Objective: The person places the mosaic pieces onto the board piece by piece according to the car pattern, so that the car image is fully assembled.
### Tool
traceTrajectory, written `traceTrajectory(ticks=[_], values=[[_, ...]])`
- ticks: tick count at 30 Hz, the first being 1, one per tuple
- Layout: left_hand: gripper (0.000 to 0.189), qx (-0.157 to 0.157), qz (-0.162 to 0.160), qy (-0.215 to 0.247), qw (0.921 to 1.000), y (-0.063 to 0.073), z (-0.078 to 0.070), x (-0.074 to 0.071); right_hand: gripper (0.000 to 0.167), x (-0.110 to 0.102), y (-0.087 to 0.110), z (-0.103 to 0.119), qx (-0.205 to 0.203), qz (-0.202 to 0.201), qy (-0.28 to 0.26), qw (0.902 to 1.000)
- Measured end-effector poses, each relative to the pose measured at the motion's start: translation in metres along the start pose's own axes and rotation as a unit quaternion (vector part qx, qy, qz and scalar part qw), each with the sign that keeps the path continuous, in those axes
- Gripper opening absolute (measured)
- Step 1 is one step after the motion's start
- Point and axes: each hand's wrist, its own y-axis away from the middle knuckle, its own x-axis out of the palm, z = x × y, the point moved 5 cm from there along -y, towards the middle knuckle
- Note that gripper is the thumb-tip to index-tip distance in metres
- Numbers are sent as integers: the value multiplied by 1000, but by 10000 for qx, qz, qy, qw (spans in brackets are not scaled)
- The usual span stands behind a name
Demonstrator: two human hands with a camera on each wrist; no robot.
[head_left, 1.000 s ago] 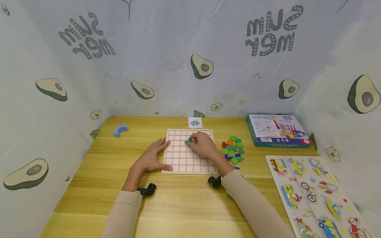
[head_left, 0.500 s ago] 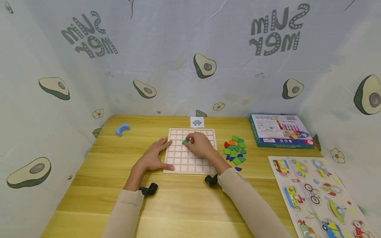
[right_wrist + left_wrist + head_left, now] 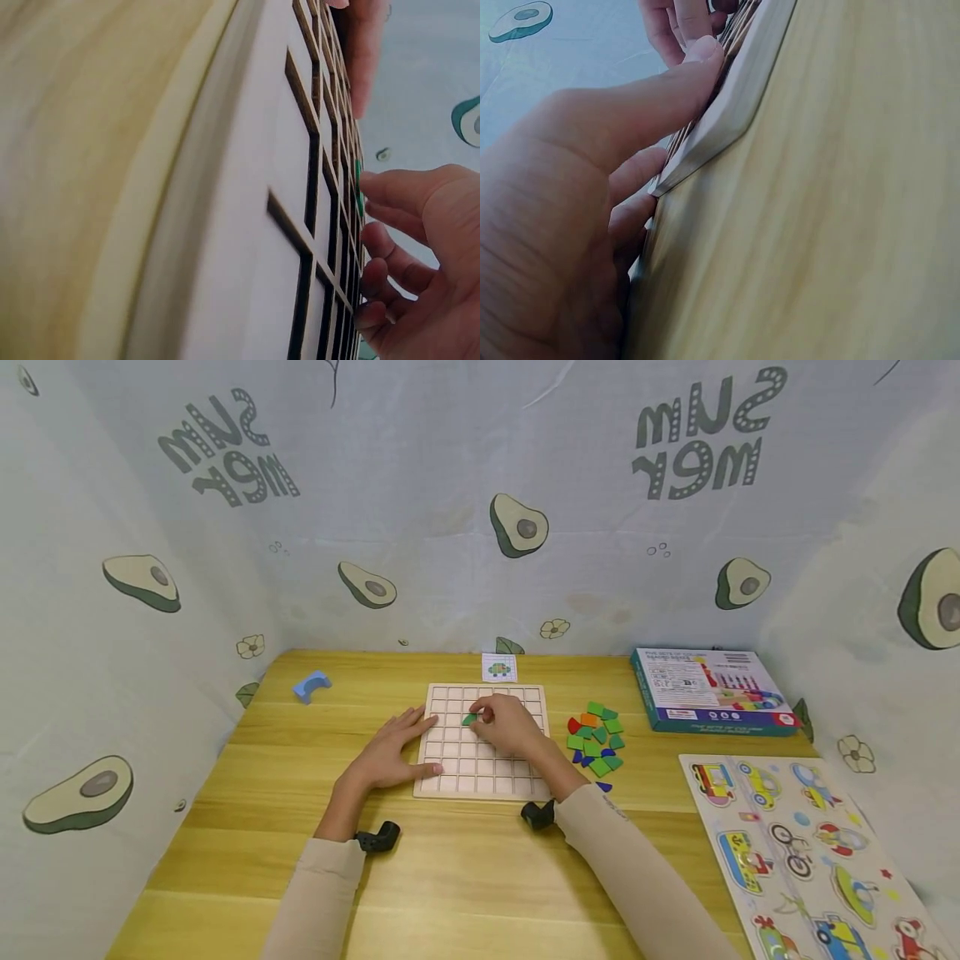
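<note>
My right hand (image 3: pixel 507 727) pinches a small green tile (image 3: pixel 469 719) between thumb and index finger, at the upper left-middle part of the wooden grid board (image 3: pixel 480 796). In the right wrist view the green tile (image 3: pixel 358 187) shows as a thin sliver at the fingertips, against the grid. Whether it lies flat in a cell, I cannot tell. My left hand (image 3: pixel 386 753) rests at the board's left edge with its fingers spread. In the left wrist view, the thumb of the left hand (image 3: pixel 622 120) lies on the board's rim (image 3: pixel 727 112), and other fingers reach along its side.
Right of the board lies a loose pile of green, orange, red and blue tiles (image 3: pixel 596 742). A card with a turtle-like picture (image 3: pixel 498 668) is behind the board. A blue arch block (image 3: pixel 311 685) lies at left; a box (image 3: pixel 712 692) and a vehicle puzzle board (image 3: pixel 802 852) at right.
My right hand has carried the green tile slightly left over the grid, and the tile's angle has changed. The left thumb has slid a little up the board's edge. The head view has shifted slightly.
</note>
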Motion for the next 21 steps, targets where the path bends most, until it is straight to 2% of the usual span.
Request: traceTrajectory(ticks=[9,17,21], values=[[83,15,-9,-43,10000,-2,1,3,27,-16,14,-9,-25,-229,-51,9997],[81,79,-64,-11,9999,0,-1,2,28,-47,37,-26,-7,-520,-123,9986],[81,119,-109,-19,9999,1,-1,2,28,-62,50,-37,-127,-686,-37,9976]])
